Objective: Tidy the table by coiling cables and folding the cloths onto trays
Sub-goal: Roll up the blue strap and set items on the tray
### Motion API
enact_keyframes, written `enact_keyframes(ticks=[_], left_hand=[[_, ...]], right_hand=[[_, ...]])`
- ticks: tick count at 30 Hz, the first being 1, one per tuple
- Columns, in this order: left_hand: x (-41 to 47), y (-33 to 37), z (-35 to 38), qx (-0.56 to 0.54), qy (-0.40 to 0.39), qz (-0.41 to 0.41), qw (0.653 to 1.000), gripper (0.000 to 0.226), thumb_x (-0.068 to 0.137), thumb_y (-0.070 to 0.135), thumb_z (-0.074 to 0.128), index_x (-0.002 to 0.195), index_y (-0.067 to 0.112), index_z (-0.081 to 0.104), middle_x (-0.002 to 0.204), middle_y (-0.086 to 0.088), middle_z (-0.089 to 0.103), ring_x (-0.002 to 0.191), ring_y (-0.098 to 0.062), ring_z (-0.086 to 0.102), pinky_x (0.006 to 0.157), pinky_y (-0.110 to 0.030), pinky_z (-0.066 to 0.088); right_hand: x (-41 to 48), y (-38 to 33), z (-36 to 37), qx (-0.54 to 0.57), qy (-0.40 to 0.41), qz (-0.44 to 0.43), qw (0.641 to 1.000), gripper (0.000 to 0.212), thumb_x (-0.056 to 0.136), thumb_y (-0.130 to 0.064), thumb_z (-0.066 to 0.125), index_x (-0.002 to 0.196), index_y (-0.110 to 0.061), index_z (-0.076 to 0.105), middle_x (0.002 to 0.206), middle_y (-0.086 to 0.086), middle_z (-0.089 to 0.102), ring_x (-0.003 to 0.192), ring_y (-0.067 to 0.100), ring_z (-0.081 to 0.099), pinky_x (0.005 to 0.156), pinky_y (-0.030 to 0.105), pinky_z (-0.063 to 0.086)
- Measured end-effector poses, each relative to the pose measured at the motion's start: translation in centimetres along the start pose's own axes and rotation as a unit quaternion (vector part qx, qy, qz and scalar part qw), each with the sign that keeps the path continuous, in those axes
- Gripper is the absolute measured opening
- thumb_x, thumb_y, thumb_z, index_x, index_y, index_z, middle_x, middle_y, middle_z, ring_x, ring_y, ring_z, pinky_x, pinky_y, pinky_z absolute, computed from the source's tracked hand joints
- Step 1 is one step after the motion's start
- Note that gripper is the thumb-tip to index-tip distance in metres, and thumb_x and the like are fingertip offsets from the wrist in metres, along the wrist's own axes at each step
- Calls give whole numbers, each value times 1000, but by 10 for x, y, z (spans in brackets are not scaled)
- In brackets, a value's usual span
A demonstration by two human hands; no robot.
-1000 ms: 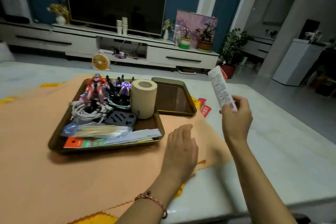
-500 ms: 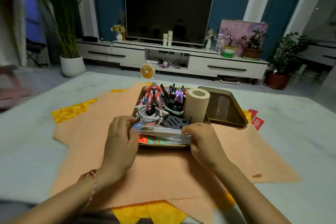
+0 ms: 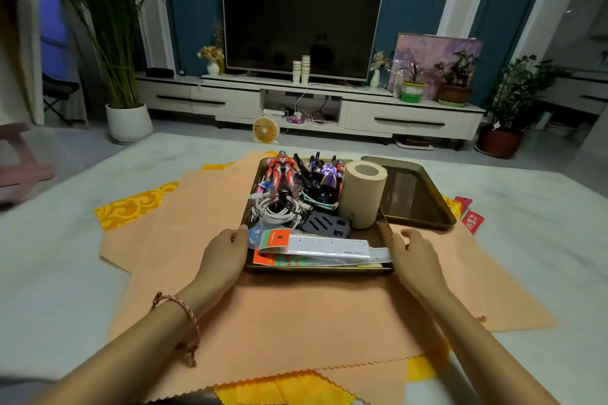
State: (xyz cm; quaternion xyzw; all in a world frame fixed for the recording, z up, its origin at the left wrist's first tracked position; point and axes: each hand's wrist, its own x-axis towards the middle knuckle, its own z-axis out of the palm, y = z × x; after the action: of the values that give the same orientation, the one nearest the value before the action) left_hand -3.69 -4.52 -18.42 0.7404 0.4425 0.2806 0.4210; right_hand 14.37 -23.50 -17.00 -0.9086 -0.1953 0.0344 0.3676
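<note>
A dark tray (image 3: 316, 270) full of items sits on spread orange cloths (image 3: 296, 312). Inside it lie a coiled white cable (image 3: 276, 210), toy figures (image 3: 281, 171), a beige paper roll (image 3: 362, 194) and a ruler packet (image 3: 322, 246) across the front. My left hand (image 3: 223, 256) holds the tray's left rim, thumb on top. Against the right rim rests my right hand (image 3: 418, 260), fingers loosely curved and thumb lifted. An empty second tray (image 3: 418, 194) stands just behind on the right. Yellow patterned cloths (image 3: 131, 207) lie under the orange ones.
Red packets (image 3: 472, 220) lie on the pale table (image 3: 543, 240) right of the empty tray. More yellow cloth (image 3: 283, 391) shows at the near edge. Beyond the table are a TV unit (image 3: 411, 118), a small fan (image 3: 265, 130) and potted plants.
A second ago my right hand held up a white packet; it was then laid on the tray's front with both hands. Both hands have since moved out to the tray's sides.
</note>
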Motion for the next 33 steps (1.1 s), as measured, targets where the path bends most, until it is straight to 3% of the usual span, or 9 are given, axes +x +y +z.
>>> enact_keyframes(ticks=[3, 6, 12, 19, 23, 27, 30, 33], left_hand=[[5, -2, 1, 76, 4, 5, 997, 36, 102, 31, 28, 92, 6, 53, 106, -17, 62, 82, -21, 47, 56, -25, 31], [9, -2, 3, 92, -10, 1, 996, 26, 102, 27, 29, 95, 7, 46, 111, -18, 59, 85, -23, 48, 64, -29, 36], [21, -12, -1, 90, 41, 21, 995, 27, 100, 19, 33, 76, 13, 43, 82, -3, 51, 65, -9, 42, 50, -24, 28], [57, -40, -51, 129, 77, 30, 988, 22, 99, 17, 36, 82, 9, 48, 82, -5, 51, 72, -16, 43, 52, -28, 28], [81, -54, -91, 150, 91, 36, 984, 27, 97, 10, 37, 74, 4, 50, 94, -24, 60, 82, -31, 50, 64, -35, 32], [132, -74, -147, 205, 106, 28, 973, 28, 95, 3, 39, 88, -14, 60, 105, -32, 59, 100, -42, 53, 78, -41, 37], [175, -89, -184, 230, 104, 6, 968, 27, 96, 4, 40, 92, -13, 61, 106, -30, 60, 100, -42, 54, 74, -36, 37], [216, -106, -217, 285, 86, 5, 955, 28, 96, 4, 40, 100, -11, 63, 111, -28, 60, 103, -40, 55, 79, -36, 39]], right_hand=[[9, -2, 6, 13, -46, -7, 999, 34, 102, -25, 29, 104, -5, 57, 109, 18, 62, 87, 26, 54, 71, 33, 47], [17, -4, 5, -16, -48, -14, 999, 32, 101, -22, 33, 112, -5, 58, 109, 16, 62, 87, 23, 52, 72, 33, 44], [23, -8, 16, -62, -28, -62, 996, 31, 100, -18, 37, 101, -2, 64, 95, 16, 64, 81, 24, 53, 66, 30, 36], [19, -49, 55, -51, -30, -106, 993, 33, 98, -16, 42, 84, 3, 65, 87, 22, 65, 76, 29, 51, 59, 30, 24], [19, -90, 90, -55, -45, -132, 989, 31, 96, -13, 42, 69, -4, 54, 88, 27, 63, 71, 27, 44, 57, 31, 16], [31, -154, 148, -28, -58, -149, 987, 28, 95, -13, 43, 71, -3, 53, 90, 28, 63, 71, 28, 43, 57, 31, 19], [38, -196, 192, 10, -64, -137, 988, 27, 95, -13, 44, 83, 4, 60, 96, 27, 64, 77, 32, 50, 59, 30, 24], [37, -233, 234, 44, -73, -117, 990, 22, 94, -11, 44, 88, 5, 58, 102, 25, 63, 89, 37, 56, 60, 27, 27]])
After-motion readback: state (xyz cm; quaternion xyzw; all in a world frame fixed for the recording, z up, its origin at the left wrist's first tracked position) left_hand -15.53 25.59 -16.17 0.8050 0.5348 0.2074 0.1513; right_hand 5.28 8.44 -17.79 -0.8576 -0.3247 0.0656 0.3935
